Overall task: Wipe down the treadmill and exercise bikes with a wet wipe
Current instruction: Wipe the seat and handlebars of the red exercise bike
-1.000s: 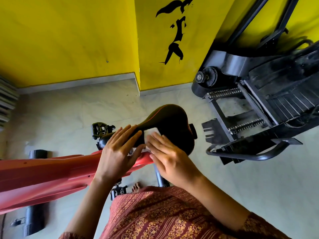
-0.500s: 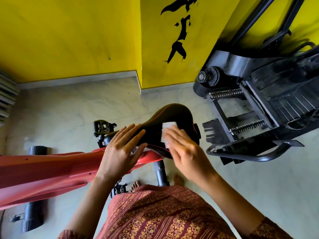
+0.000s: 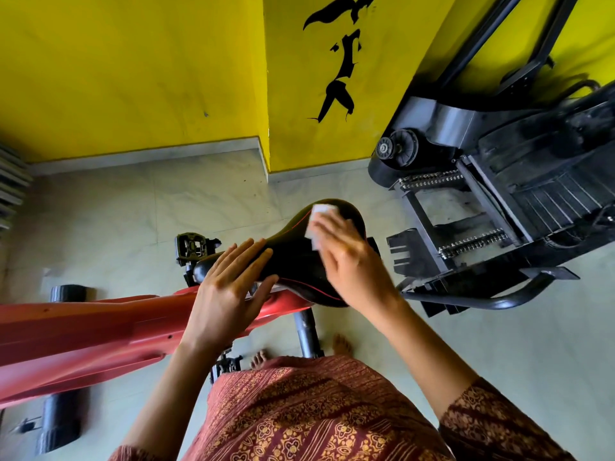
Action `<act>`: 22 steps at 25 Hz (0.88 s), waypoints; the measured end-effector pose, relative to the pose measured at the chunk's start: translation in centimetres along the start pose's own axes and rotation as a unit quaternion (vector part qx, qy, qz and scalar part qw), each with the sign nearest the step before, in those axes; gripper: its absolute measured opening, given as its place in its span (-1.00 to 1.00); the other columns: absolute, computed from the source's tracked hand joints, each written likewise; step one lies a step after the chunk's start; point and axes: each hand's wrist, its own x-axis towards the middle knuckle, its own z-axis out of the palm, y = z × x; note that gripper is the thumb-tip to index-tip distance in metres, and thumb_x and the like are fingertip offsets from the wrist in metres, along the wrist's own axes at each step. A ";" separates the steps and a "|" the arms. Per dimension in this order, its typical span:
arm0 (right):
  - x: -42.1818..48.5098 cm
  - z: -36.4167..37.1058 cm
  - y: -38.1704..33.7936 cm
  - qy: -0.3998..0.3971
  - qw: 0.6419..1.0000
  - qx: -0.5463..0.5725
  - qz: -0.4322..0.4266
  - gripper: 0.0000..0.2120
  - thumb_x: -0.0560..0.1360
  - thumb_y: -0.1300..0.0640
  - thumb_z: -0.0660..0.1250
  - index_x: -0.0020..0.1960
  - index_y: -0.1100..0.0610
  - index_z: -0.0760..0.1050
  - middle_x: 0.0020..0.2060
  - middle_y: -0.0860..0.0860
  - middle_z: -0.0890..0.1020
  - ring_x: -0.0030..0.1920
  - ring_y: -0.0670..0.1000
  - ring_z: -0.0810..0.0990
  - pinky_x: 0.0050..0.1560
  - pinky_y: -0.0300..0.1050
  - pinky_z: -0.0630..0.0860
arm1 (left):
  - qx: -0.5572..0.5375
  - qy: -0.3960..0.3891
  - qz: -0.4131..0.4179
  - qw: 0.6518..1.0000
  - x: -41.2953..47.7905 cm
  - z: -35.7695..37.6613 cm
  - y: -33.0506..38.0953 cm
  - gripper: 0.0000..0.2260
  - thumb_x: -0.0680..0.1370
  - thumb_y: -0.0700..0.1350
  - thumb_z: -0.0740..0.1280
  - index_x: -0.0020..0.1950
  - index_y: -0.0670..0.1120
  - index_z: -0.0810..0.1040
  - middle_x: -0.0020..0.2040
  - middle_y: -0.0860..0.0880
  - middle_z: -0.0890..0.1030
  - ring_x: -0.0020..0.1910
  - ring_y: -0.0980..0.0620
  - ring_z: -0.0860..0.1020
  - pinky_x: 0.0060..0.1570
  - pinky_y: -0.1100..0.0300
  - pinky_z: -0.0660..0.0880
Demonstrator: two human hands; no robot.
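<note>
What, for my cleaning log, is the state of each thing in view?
saddle: black, mounted, under both hands.
left hand: fingers straight, resting on the saddle's nose.
right hand: fingers straight, pressing the wet wipe on the saddle's wide rear.
wet wipe: flat under the right hand's fingers.
red bike frame: not touched by the wet wipe.
black machine: by the wall, untouched.

Pale marble floor [image 3: 166, 211]. Red exercise bike [image 3: 83, 327] stands on it, on black stabiliser bar [image 3: 61, 424]. Bare feet [image 3: 263, 357] just beside bike. Black machine [image 3: 499, 201], possibly treadmill, right of bike.
</note>
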 end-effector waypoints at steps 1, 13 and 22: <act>-0.2 -0.6 1.0 0.023 0.999 -0.003 0.032 -0.71 0.56 0.31 0.16 0.23 0.32 0.50 0.27 0.19 0.52 0.33 0.16 0.46 0.32 0.03 0.42 | 0.002 0.003 -0.002 1.000 0.0 0.1 0.1 -0.65 0.55 -0.04 0.32 0.20 -0.25 0.59 0.25 -0.20 0.55 0.28 -0.12 0.50 0.31 0.01 0.39; 4.1 0.6 2.2 -0.042 0.999 0.000 -0.026 -0.73 0.60 0.17 0.13 0.08 0.27 0.55 0.15 0.15 0.57 0.24 0.13 0.51 0.18 0.12 0.48 | 0.016 0.005 -0.062 0.998 1.1 0.4 1.0 -0.62 0.58 0.01 0.24 0.18 -0.25 0.61 0.22 -0.20 0.58 0.24 -0.17 0.54 0.28 -0.06 0.43; -7.4 -1.0 -0.6 0.039 0.998 0.010 0.053 -0.65 0.60 0.18 0.18 0.30 0.33 0.46 0.34 0.18 0.45 0.41 0.11 0.37 0.30 -0.03 0.45 | 0.002 -0.015 0.000 1.000 1.3 1.8 2.3 -0.65 0.58 -0.03 0.27 0.21 -0.24 0.59 0.28 -0.22 0.53 0.31 -0.14 0.47 0.33 -0.07 0.38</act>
